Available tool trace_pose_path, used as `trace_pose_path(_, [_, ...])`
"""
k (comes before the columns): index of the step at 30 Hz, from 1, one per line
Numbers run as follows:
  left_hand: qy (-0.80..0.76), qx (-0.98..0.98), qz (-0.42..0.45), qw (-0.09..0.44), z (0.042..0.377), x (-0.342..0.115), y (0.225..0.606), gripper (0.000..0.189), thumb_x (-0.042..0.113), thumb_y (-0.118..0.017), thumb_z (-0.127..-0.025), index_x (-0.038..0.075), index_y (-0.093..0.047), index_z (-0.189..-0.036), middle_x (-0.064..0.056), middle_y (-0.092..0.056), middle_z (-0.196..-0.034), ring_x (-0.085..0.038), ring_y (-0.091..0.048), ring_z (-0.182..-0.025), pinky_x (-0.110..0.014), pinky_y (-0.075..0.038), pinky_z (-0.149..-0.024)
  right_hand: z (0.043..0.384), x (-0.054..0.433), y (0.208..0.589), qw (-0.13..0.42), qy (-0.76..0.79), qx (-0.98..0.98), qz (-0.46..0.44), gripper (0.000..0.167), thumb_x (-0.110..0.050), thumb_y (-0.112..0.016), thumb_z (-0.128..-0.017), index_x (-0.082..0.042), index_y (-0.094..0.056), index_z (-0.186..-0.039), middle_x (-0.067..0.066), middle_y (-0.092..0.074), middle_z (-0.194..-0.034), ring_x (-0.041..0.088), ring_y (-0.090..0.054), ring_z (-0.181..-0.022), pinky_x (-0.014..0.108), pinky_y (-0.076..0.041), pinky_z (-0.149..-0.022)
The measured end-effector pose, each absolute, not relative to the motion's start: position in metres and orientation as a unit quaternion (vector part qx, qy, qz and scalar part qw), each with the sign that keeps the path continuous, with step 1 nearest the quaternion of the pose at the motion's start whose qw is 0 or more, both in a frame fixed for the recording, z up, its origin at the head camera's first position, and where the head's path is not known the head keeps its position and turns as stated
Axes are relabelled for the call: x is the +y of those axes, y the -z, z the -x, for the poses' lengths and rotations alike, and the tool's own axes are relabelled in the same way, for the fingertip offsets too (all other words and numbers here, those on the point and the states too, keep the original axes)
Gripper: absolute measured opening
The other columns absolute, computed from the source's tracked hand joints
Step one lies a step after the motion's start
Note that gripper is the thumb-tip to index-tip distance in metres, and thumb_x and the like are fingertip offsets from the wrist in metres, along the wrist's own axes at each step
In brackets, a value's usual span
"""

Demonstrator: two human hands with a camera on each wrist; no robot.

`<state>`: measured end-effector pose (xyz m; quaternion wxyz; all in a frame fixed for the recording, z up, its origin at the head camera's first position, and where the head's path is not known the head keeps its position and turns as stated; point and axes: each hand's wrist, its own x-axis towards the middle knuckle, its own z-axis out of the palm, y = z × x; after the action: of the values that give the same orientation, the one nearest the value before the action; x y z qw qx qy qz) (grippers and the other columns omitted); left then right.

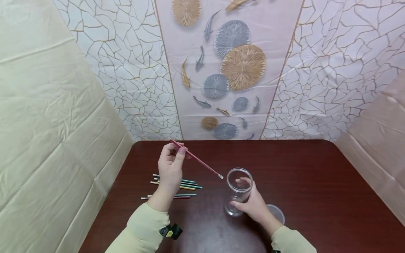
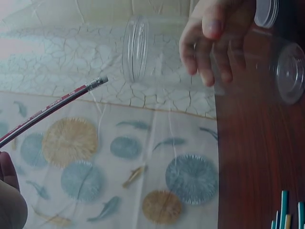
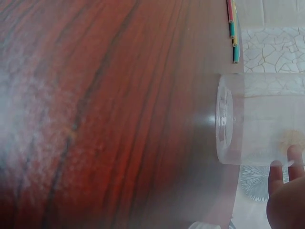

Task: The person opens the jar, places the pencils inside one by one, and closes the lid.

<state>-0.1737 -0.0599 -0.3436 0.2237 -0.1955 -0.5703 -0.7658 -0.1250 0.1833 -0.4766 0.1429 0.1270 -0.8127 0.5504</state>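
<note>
Loose pencils (image 1: 186, 195) in teal, yellow and red lie on the glossy reddish-brown tabletop (image 1: 316, 182), around six o'clock from the left hand (image 1: 171, 167) and partly hidden by its wrist. That hand pinches a red pencil (image 1: 196, 158) between thumb and fingers; the slim shaft carries small pale lettering and ends in a silvery ferrule and pale eraser. It slants toward four o'clock, the eraser apart from the nine o'clock side of a clear screw-top jar's (image 1: 238, 192) rim. The jar is a smooth see-through cylinder, mouth up. The right hand (image 1: 253, 203) grips it, fingers showing through the wall. A clear round lid (image 1: 277, 213) lies at four o'clock from the jar.
</note>
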Motion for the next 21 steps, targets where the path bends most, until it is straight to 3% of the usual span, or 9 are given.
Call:
trace_pose_path(3, [0.77,-0.567,0.202,0.213,0.172,-0.053,0.345,0.03,0.006,-0.058,-0.092,-0.017,-0.044,-0.106,-0.005,-0.058,-0.091,-0.013,-0.06,-0.075,-0.027,-0.053,-0.074,0.13,0.187,0.488,0.139,-0.551,-0.814,-0.12,0.082,-0.002,-0.087,-0.058,0.001,-0.039,-0.124,0.02,-0.057,-0.12,0.035,-0.056,-0.105,0.009,-0.032,-0.09])
trace_pose_path(8, [0.757,-0.588,0.217,0.185,0.169,-0.042,0.354,0.023,0.002,-0.057,-0.092,-0.014,-0.047,-0.105,-0.01,-0.059,-0.09,-0.012,-0.062,-0.073,-0.028,-0.053,-0.074,0.131,0.19,0.494,0.136,-0.545,-0.821,-0.107,0.084,-0.008,-0.089,-0.057,-0.006,-0.04,-0.125,0.011,-0.058,-0.119,0.021,-0.057,-0.105,0.013,-0.034,-0.09])
trace_pose_path(16, [0.73,-0.628,0.235,0.13,0.164,-0.027,0.374,0.014,-0.004,-0.058,-0.089,-0.01,-0.052,-0.102,-0.021,-0.059,-0.089,-0.021,-0.063,-0.073,-0.036,-0.054,-0.072,0.131,0.19,0.494,0.13,-0.539,-0.826,-0.102,0.085,-0.01,-0.089,-0.057,-0.008,-0.04,-0.126,0.009,-0.058,-0.122,0.012,-0.059,-0.098,0.017,-0.037,-0.088])
trace_pose_path(21, [0.722,-0.647,0.228,0.095,0.163,-0.019,0.382,0.012,-0.005,-0.06,-0.088,-0.009,-0.055,-0.099,-0.021,-0.06,-0.089,-0.024,-0.062,-0.074,-0.031,-0.053,-0.072,0.131,0.19,0.495,0.127,-0.538,-0.828,-0.098,0.085,-0.008,-0.089,-0.056,-0.008,-0.039,-0.126,0.008,-0.058,-0.122,0.011,-0.058,-0.097,0.017,-0.037,-0.088])
